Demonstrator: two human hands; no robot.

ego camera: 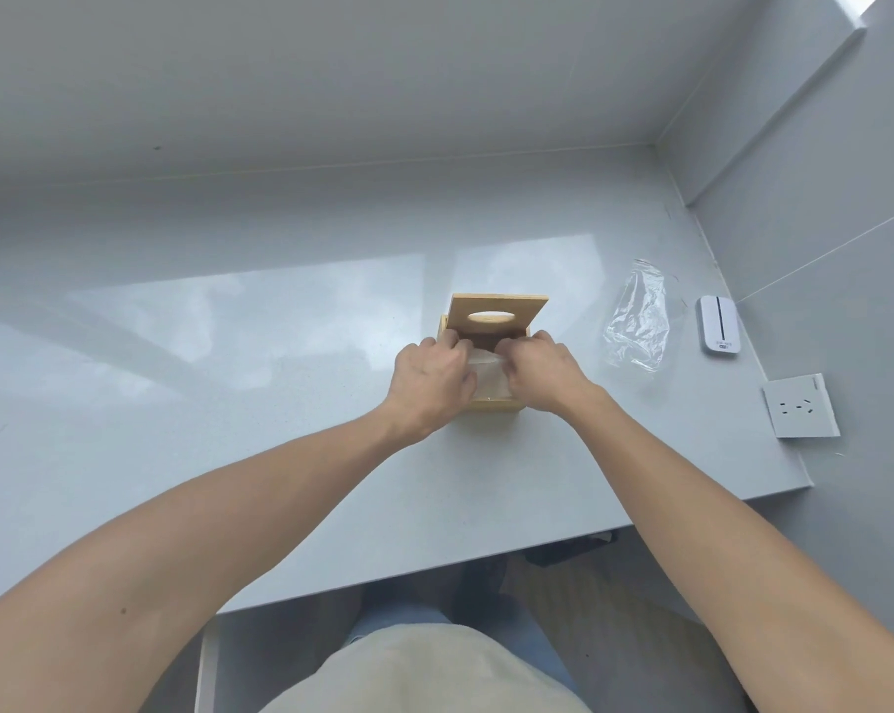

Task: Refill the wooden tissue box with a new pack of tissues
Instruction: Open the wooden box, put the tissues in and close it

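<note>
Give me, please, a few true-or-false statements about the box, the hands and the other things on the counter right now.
1. The lid of the wooden box is raised. True.
2. Both hands, left and right, are at the tissues in the box. True.
3. The plastic wrapper lies left of the box. False: it lies to its right.
4. The white device sits on top of the box. False: it rests on the counter near the wall.
5. The socket plate is near the counter's right edge. True.
</note>
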